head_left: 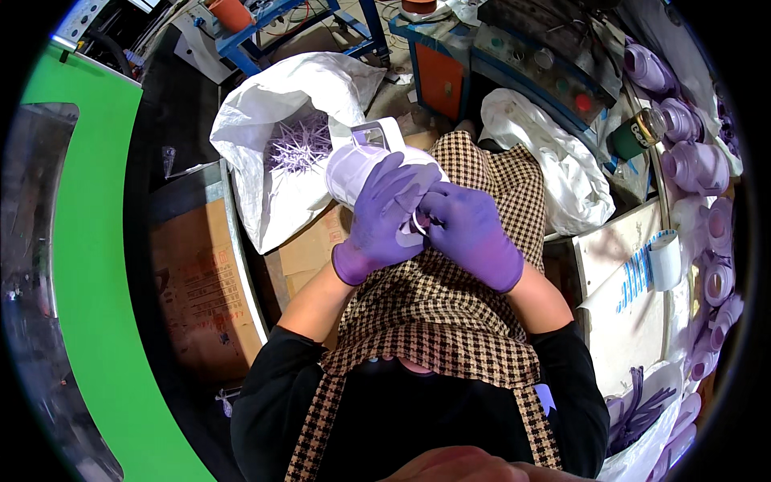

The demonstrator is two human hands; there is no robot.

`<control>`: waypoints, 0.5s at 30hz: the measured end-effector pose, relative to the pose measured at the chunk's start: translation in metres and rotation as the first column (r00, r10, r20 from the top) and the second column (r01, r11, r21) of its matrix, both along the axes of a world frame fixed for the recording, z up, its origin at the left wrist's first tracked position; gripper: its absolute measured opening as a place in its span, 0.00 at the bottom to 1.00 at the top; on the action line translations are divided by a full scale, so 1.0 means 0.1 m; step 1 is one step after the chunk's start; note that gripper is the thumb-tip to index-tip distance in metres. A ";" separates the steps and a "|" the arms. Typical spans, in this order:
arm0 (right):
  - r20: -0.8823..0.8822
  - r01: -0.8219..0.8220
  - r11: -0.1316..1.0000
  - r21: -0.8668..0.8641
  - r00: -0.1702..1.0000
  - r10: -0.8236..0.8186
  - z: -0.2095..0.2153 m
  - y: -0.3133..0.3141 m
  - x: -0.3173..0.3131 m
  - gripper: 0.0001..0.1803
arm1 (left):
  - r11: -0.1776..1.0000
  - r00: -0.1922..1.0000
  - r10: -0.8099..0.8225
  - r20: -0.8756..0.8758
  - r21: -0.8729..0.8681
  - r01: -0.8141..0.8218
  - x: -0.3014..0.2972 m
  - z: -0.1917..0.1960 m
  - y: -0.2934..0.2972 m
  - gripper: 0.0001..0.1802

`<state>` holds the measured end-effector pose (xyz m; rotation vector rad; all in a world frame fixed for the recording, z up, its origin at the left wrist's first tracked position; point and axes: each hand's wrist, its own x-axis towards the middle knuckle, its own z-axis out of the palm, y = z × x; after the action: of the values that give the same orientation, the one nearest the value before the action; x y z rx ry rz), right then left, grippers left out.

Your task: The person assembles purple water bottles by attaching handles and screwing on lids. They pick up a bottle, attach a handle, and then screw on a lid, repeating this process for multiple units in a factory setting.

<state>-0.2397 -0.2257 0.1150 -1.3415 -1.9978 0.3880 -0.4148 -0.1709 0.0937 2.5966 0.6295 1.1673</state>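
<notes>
A pale lavender plastic jug (347, 173) with a squared handle (390, 132) lies tilted over my lap, its open rim turned toward me. My left hand (385, 213), in a purple glove, is wrapped round the jug's side near that rim. Close against the rim is my right hand (475, 233), gloved the same way, with its fingers curled into a pinch. Whatever those fingers hold is hidden by the glove. Beyond the jug, a white sack (265, 201) stands open with thin lavender plastic strips (299, 145) inside.
A green machine panel (104, 241) rises at the left, beside a cardboard-covered surface (197, 281). Several lavender plastic jugs (697, 167) line the right side. Nearby are a white roll (665, 261), a dark green jar (634, 135) and another white sack (554, 161).
</notes>
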 end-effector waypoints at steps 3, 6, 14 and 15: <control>0.027 0.015 1.000 -0.007 1.000 -0.015 -0.04 -0.05 0.02 0.06 | 1.000 1.000 0.001 0.011 -0.009 -0.001 0.05 0.02 0.00 0.46; 0.080 0.031 0.999 0.031 0.996 -0.033 -0.13 -0.07 0.07 0.08 | 0.999 0.998 -0.033 -0.050 -0.002 0.033 0.09 0.03 -0.01 0.50; -0.157 0.022 0.999 0.047 0.987 -0.014 -0.30 -0.28 0.22 0.13 | 0.994 0.972 0.106 -0.211 0.001 -0.108 0.35 0.07 -0.14 0.39; -0.224 0.081 0.995 0.059 0.972 -0.066 -0.32 -0.31 0.18 0.13 | 0.999 0.964 0.054 -0.260 0.017 -0.052 0.38 0.06 -0.11 0.38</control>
<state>-0.2212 -0.2564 0.0828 -1.2678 -1.7575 0.4133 -0.3772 -0.1818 0.0993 2.7829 0.7502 0.8491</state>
